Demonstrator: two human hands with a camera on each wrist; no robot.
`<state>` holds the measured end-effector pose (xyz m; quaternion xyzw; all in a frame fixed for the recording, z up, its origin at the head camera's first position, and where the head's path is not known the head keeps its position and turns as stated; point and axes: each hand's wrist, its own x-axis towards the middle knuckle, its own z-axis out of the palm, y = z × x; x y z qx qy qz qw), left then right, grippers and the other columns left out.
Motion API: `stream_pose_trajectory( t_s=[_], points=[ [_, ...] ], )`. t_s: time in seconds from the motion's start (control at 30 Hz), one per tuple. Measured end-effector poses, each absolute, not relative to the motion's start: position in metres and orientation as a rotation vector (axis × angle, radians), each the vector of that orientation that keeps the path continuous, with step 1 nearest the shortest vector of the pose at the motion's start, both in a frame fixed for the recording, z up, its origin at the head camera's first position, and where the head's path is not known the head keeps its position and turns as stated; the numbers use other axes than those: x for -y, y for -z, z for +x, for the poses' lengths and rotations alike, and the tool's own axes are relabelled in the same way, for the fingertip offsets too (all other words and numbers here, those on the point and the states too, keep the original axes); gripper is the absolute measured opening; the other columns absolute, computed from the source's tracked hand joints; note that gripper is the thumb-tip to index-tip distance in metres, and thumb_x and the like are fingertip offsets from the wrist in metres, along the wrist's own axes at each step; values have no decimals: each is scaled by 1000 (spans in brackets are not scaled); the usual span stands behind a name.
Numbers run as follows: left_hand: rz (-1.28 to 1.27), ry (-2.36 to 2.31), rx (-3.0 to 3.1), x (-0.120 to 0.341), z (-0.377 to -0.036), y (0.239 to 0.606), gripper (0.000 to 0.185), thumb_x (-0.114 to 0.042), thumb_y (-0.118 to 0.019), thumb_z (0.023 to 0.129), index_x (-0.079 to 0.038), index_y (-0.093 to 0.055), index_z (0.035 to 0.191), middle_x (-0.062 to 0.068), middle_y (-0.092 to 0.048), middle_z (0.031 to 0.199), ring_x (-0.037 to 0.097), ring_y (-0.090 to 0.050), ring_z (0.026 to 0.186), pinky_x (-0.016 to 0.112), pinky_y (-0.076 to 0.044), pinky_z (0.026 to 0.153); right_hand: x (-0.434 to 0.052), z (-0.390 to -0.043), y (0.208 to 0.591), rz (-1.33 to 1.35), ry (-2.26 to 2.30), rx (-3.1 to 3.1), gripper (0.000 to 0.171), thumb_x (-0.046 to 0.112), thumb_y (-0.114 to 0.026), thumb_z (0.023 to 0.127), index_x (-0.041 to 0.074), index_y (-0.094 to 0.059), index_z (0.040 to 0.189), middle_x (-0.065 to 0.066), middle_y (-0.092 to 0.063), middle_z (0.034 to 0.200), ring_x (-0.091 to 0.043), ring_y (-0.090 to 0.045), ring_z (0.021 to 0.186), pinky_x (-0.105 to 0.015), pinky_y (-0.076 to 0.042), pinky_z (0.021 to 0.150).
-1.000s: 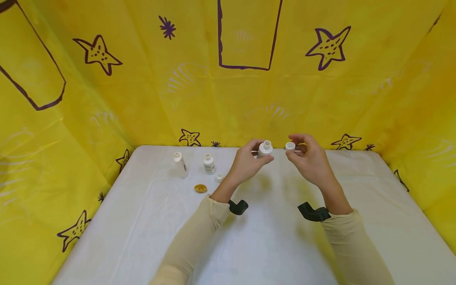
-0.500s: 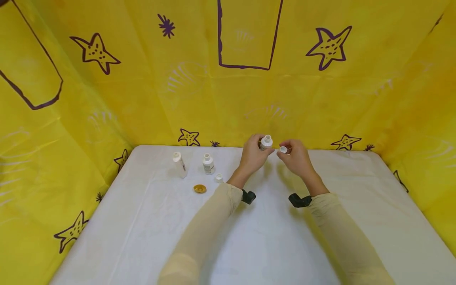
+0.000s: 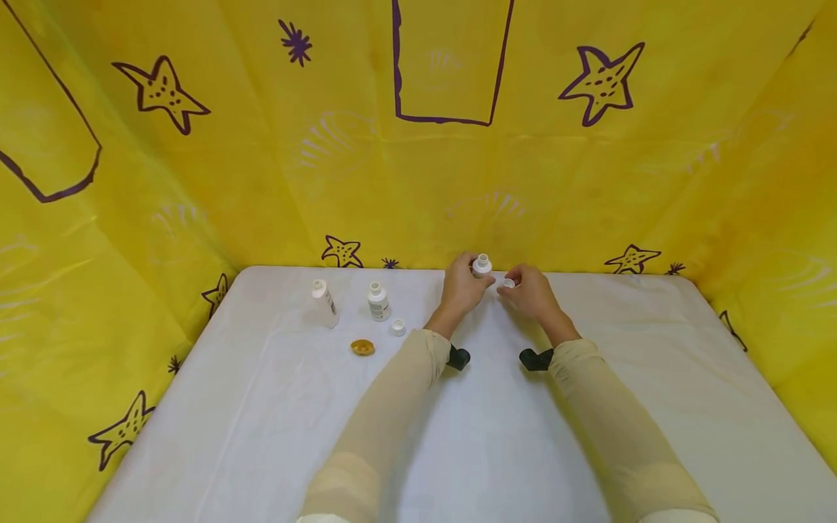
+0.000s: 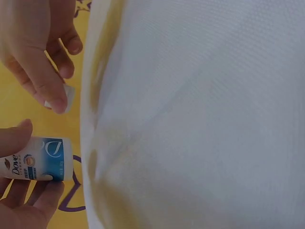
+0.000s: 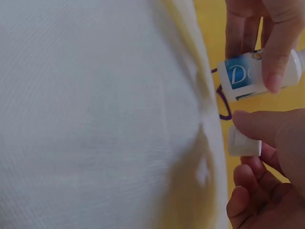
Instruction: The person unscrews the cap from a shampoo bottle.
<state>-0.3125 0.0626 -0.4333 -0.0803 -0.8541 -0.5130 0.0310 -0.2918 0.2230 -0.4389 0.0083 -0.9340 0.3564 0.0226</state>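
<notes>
My left hand (image 3: 463, 288) grips a small white bottle (image 3: 482, 266) with a blue label (image 4: 47, 159) (image 5: 248, 74), held upright and uncapped above the far middle of the white table (image 3: 497, 443). My right hand (image 3: 528, 292) pinches a small white cap (image 3: 508, 283) (image 5: 244, 141) (image 4: 68, 97) just right of the bottle's neck, apart from it. Both hands hover near the table's back edge.
Two more small white bottles (image 3: 323, 301) (image 3: 377, 301) stand at the back left, with a loose white cap (image 3: 397, 327) and a gold lid (image 3: 362, 347) in front of them. Yellow sheeting with purple stars (image 3: 598, 80) walls in the table on three sides.
Both hands have moved away from me toward the back edge and drawn closer together. The cap now sits nearer the bottle's neck.
</notes>
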Motion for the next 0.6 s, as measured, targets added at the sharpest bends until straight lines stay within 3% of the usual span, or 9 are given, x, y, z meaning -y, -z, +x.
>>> stream_pose_trajectory(
  t_s=[0.2, 0.6],
  points=[
    [-227, 1572, 2645, -62, -314, 439, 50, -11, -84, 84, -1, -62, 128, 13, -69, 127, 26, -66, 118, 39, -53, 106, -225, -293, 447, 28, -1054, 2909, 34, 17, -73, 91, -5, -63, 114, -17, -62, 97, -30, -57, 90, -34, -45, 79],
    [-181, 1588, 2713, -63, -310, 448, 52, -12, -83, 86, -2, -60, 131, 13, -67, 129, 26, -65, 119, 39, -52, 107, -228, -291, 459, 38, -1047, 2954, 37, 17, -73, 93, -6, -62, 118, -22, -64, 105, -34, -58, 95, -45, -50, 88]
  ],
)
